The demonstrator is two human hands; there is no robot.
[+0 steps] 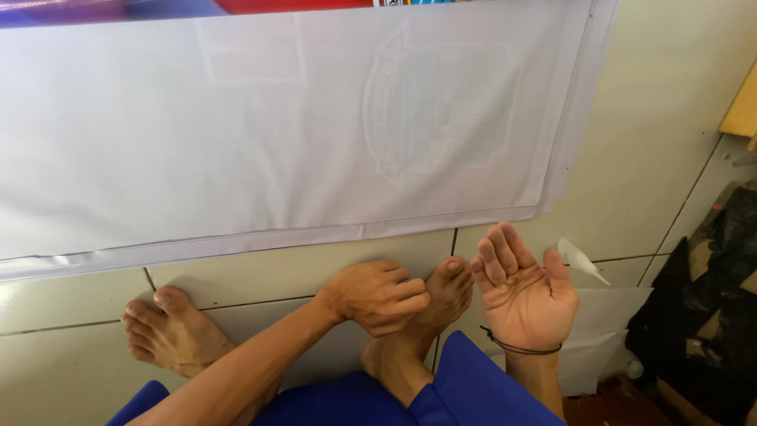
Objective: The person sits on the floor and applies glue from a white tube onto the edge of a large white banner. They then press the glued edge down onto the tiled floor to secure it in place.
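fingers (402, 293) of left hand (377, 296) curl, hiding right foot (426, 315).

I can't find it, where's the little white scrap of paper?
In the head view, the little white scrap lies on the tiled floor at the right, just beyond the open right hand and below the big white banner's corner.

- One view only, from the person's head, looking steeply down and slightly forward over the knees in blue cloth (465, 386) to the tiled floor (654, 134).
- It sits close — the left hand (377, 296), right hand (520, 292) and bare feet (169, 331) fill the lower edge.
- The white banner (276, 126) spreads across the upper half, running off the frame's left side.
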